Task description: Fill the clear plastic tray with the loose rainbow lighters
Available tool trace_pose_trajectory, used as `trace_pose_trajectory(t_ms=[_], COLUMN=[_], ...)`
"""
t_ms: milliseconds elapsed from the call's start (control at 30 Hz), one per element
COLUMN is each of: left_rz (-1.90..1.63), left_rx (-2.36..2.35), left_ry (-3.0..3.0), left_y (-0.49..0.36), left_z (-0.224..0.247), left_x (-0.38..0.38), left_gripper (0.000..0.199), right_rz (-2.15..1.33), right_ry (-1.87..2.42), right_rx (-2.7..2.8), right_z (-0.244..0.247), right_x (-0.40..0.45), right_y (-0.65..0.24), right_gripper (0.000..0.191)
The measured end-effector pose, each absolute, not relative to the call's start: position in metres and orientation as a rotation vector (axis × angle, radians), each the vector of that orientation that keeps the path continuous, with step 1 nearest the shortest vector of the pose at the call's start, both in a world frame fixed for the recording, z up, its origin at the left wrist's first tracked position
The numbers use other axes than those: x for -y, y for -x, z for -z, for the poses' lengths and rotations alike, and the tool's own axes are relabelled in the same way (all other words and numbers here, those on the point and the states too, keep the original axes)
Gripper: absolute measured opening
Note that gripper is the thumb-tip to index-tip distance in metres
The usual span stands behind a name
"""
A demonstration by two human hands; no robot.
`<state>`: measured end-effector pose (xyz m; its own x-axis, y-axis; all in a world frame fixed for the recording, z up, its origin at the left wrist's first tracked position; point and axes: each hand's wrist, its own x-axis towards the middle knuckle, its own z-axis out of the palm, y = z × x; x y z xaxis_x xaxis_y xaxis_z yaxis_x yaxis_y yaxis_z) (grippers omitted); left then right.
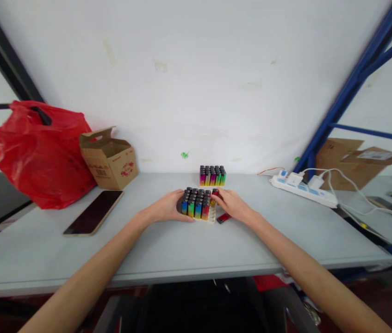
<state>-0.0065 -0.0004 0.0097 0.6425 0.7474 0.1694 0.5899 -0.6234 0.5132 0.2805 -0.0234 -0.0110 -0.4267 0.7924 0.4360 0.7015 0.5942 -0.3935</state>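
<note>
In the middle of the table, a pale tray (212, 215) carries rows of upright colourful lighters (195, 208) with black tops. Bare sockets show along the front of its right side. My left hand (166, 206) is wrapped round the tray's left end, thumb along the front. At the back right corner of the tray, my right hand (233, 204) pinches a red lighter (215, 191); the fingers partly hide its lower end. Another red lighter (224, 218) lies flat on the table just right of the tray, below my right hand.
Behind the tray, another block of upright lighters (213, 176) stands near the wall. Leftward are a phone (94, 213), an open cardboard box (114, 164) and a red plastic bag (43, 152). A white power strip (303, 190) with plugs and cables lies at right, by a blue frame (350, 88).
</note>
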Motion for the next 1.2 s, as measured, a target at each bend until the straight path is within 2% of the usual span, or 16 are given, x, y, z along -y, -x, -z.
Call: trace_pose_trajectory(t_ms=[467,700,1000,1200], left_rz=[-0.542,-0.537,-0.524,-0.509], left_rx=[-1.009,-1.03,-1.038,-1.046], left_ry=[-2.45,-2.456,-2.466,-2.482], left_y=[0.007,0.008,0.007,0.007], left_z=[-0.01,-0.009,-0.012,-0.01], left_x=[0.001,0.0,0.002,0.001], left_gripper=[0.075,0.074,0.076,0.075], right_rz=[-0.249,-0.394,-0.338,-0.512], right_ry=[1.079,1.275,1.244,1.247], right_rx=[2.364,2.361,2.286,2.116], right_z=[-0.009,-0.003,0.008,0.011], right_x=[0.029,0.025,0.018,0.021], right_y=[-0.3,-0.354,-0.346,-0.34], right_gripper=[0.034,0.035,0.015,0.027])
